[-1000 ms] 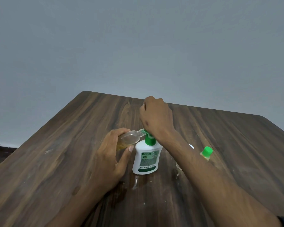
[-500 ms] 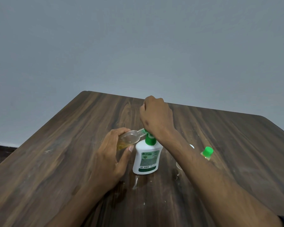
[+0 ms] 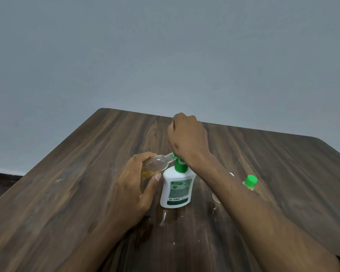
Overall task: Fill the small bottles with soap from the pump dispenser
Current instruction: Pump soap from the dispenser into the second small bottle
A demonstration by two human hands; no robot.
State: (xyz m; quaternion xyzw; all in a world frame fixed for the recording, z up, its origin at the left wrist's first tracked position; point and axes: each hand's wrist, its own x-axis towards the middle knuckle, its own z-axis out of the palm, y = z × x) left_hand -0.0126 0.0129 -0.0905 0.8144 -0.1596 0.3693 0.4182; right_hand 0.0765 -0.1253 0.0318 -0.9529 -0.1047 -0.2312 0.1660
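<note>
A white pump dispenser (image 3: 176,190) with a green collar stands upright at the middle of the wooden table (image 3: 67,193). My right hand (image 3: 187,139) is fisted over its pump head, which is hidden beneath it. My left hand (image 3: 134,186) holds a small clear bottle (image 3: 157,164) tilted on its side, its open neck at the green nozzle. Amber soap lies in the bottle's lower part. A second small bottle with a green cap (image 3: 250,182) stands to the right, partly behind my right forearm.
A small clear round object (image 3: 215,197) shows at the edge of my right forearm, mostly hidden. Wet smears (image 3: 164,217) lie on the table in front of the dispenser. A grey wall rises behind the table's far edge.
</note>
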